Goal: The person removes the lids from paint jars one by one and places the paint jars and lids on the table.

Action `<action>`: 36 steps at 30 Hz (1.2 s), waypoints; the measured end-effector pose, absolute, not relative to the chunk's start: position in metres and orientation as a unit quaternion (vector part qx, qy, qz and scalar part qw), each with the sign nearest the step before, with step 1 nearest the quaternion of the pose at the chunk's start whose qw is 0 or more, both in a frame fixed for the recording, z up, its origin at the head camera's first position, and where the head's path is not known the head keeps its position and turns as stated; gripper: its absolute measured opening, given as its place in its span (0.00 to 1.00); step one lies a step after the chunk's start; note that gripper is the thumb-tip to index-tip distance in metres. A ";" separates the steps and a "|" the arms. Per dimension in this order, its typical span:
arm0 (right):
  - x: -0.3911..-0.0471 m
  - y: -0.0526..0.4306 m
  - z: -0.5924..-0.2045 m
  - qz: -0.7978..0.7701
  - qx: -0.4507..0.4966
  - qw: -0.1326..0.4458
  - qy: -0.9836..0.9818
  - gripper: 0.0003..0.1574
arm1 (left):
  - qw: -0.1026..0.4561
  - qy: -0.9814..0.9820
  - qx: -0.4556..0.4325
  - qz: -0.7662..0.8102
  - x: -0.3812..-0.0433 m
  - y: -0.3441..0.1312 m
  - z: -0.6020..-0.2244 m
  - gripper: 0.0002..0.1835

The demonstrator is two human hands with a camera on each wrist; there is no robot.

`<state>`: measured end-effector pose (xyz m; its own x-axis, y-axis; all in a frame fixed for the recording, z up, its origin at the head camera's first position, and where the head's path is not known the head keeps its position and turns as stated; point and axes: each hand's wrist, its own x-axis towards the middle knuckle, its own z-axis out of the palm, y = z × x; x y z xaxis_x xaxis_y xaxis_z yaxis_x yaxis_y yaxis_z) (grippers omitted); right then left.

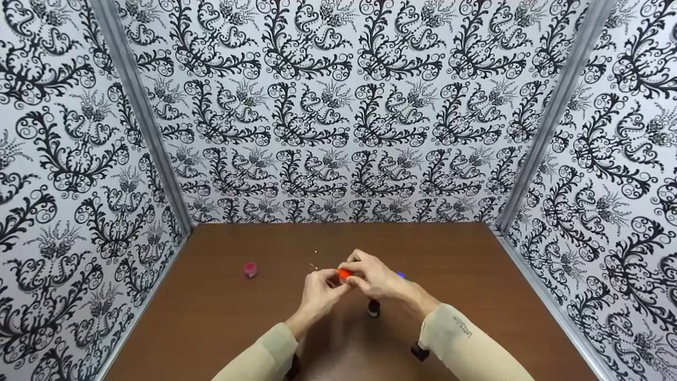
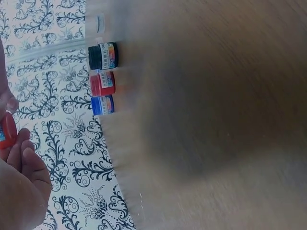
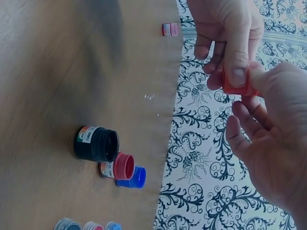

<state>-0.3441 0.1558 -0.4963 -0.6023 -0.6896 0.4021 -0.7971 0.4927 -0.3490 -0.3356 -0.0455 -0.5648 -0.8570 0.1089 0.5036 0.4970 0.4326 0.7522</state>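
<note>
Both hands meet over the middle of the table around a small orange-red paint jar (image 1: pixel 345 273). My left hand (image 1: pixel 319 291) grips the jar from the left, its thumb pressed along the side in the right wrist view. My right hand (image 1: pixel 378 278) pinches the same jar from the other side with thumb and fingers. Fingers cover much of the jar (image 3: pixel 236 88), so whether a lid is on it is hard to tell. Below the right hand stands a black paint jar (image 3: pixel 96 143), with a red jar (image 3: pixel 123 166) and a blue jar (image 3: pixel 136 177) beside it.
A pink jar (image 1: pixel 250 270) stands apart on the left of the brown table (image 1: pixel 222 317). Small round pieces, dark (image 3: pixel 67 224), red (image 3: pixel 93 225) and blue (image 3: pixel 113 226), lie beyond the jars. White specks (image 3: pixel 149 97) dot the table. Patterned walls (image 1: pixel 338 106) enclose it.
</note>
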 end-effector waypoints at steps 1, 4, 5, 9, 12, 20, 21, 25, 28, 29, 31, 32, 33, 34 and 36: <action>-0.344 0.157 -0.496 0.260 0.434 0.102 -0.856 0.17 | 0.190 -0.823 -0.185 -0.503 -0.336 -0.045 -0.564 0.09; -0.345 0.160 -0.498 0.271 0.428 0.096 -0.857 0.19 | 0.180 -0.820 -0.182 -0.512 -0.335 -0.043 -0.563 0.09; -0.346 0.160 -0.498 0.278 0.424 0.096 -0.857 0.20 | 0.177 -0.818 -0.180 -0.516 -0.335 -0.042 -0.563 0.09; -0.347 0.164 -0.501 0.316 0.385 0.102 -0.861 0.24 | 0.171 -0.813 -0.172 -0.530 -0.332 -0.037 -0.560 0.11; -0.347 0.169 -0.502 0.351 0.348 0.118 -0.861 0.21 | 0.172 -0.809 -0.170 -0.536 -0.331 -0.032 -0.556 0.11; -0.342 0.177 -0.503 0.393 0.268 0.139 -0.868 0.20 | 0.172 -0.810 -0.166 -0.535 -0.328 -0.021 -0.548 0.11; -0.342 0.177 -0.503 0.392 0.266 0.145 -0.869 0.20 | 0.174 -0.811 -0.169 -0.533 -0.328 -0.021 -0.548 0.11; -0.341 0.178 -0.506 0.383 0.280 0.171 -0.863 0.20 | 0.180 -0.815 -0.179 -0.521 -0.328 -0.019 -0.546 0.11; -0.341 0.179 -0.508 0.377 0.306 0.185 -0.855 0.18 | 0.181 -0.817 -0.190 -0.514 -0.327 -0.019 -0.545 0.10; -0.341 0.180 -0.509 0.372 0.317 0.188 -0.852 0.17 | 0.179 -0.818 -0.194 -0.512 -0.327 -0.020 -0.545 0.10; -0.341 0.182 -0.510 0.358 0.341 0.193 -0.848 0.15 | 0.175 -0.818 -0.203 -0.509 -0.328 -0.020 -0.545 0.09; -0.341 0.182 -0.510 0.352 0.353 0.194 -0.845 0.14 | 0.172 -0.818 -0.207 -0.508 -0.328 -0.021 -0.545 0.09; -0.342 0.183 -0.509 0.344 0.365 0.195 -0.843 0.13 | 0.168 -0.818 -0.211 -0.508 -0.328 -0.021 -0.546 0.09; -0.342 0.185 -0.509 0.339 0.375 0.191 -0.842 0.13 | 0.164 -0.817 -0.217 -0.508 -0.329 -0.022 -0.546 0.09; -0.342 0.187 -0.508 0.341 0.389 0.174 -0.838 0.12 | 0.154 -0.816 -0.225 -0.510 -0.330 -0.022 -0.546 0.10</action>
